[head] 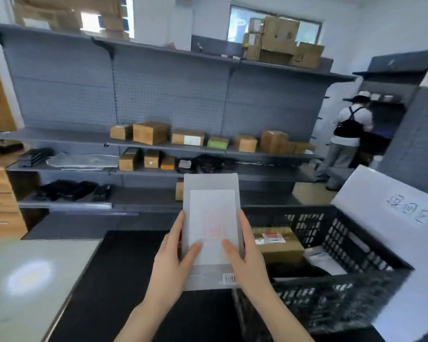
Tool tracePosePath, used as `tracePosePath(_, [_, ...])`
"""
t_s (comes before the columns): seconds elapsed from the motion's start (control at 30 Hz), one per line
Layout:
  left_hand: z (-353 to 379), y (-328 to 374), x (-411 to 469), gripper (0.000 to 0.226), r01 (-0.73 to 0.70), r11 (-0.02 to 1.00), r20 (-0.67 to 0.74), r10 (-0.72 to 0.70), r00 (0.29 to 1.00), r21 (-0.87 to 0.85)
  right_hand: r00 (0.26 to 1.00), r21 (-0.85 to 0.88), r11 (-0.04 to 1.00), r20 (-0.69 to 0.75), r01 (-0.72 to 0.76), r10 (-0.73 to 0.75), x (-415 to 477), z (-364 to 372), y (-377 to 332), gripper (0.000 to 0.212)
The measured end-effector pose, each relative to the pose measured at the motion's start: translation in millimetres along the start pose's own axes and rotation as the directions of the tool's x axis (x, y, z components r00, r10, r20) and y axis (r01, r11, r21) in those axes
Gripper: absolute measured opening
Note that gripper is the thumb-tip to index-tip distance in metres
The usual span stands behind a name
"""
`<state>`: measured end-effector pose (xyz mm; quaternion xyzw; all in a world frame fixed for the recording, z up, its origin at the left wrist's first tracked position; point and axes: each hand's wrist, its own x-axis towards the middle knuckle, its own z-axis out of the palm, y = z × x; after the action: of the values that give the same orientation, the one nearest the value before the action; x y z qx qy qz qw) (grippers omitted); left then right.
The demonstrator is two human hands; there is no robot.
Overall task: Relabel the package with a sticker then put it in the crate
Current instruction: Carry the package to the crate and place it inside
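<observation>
I hold a flat grey package [211, 183] upright in front of me with both hands. A white sticker [213, 218] with a faint red print covers most of its face, and a barcode sits at its lower right corner. My left hand [174, 255] grips the left edge with its thumb pressed on the sticker. My right hand [247, 253] grips the right edge, its thumb on the sticker too. The black plastic crate [356, 245] stands just right of the package, holding a brown box [277, 243] and a white pouch [324, 260].
A pale table top [30, 280] lies at the lower left. Grey shelving [158, 146] with several cardboard boxes runs across the back. A white board [400, 218] leans behind the crate. A person [349, 139] stands at the far right, facing away.
</observation>
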<state>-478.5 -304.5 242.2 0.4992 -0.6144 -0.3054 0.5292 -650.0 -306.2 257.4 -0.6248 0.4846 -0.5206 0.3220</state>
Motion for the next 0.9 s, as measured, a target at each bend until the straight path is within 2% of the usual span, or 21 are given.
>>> tracePosePath(0.2, [127.5, 48.3, 30.5, 0.07, -0.082, 0.996, 0.138, 0.086, 0.987, -0.034, 0.993, -0.01, 1.0, -0.121, -0.003, 0.001, 18.5, -133.8, 23.8, 0.061])
tracePosePath(0.43, [223.0, 50.0, 72.3, 0.068, -0.077, 0.997, 0.289, 0.069, 0.955, 0.019, 0.979, -0.088, 0.988, -0.176, -0.123, 0.106, 54.4, -215.2, 73.0, 0.059])
tracePosePath(0.57, [252.7, 24.3, 101.2, 0.07, 0.017, 0.998, 0.374, -0.04, 0.927, 0.063, 0.968, -0.14, 0.962, -0.127, -0.235, 0.218, 88.3, -233.2, 110.4, 0.062])
tracePosePath(0.73, [268.7, -13.1, 124.3, 0.076, 0.145, 0.965, 0.463, -0.233, 0.855, 0.218, 0.925, -0.136, 0.92, 0.047, -0.368, 0.377, 111.9, -226.6, 160.5, 0.067])
tracePosePath(0.8, [275.9, -25.1, 130.4, 0.08, 0.17, 0.936, 0.493, -0.311, 0.812, 0.309, 0.9, -0.143, 0.902, 0.105, -0.408, 0.424, 118.7, -223.1, 178.4, 0.069])
tracePosePath(0.9, [286.0, -37.2, 135.1, 0.088, 0.191, 0.877, 0.553, -0.433, 0.712, 0.441, 0.832, -0.256, 0.845, 0.19, -0.47, 0.521, 126.5, -222.2, 194.7, 0.069])
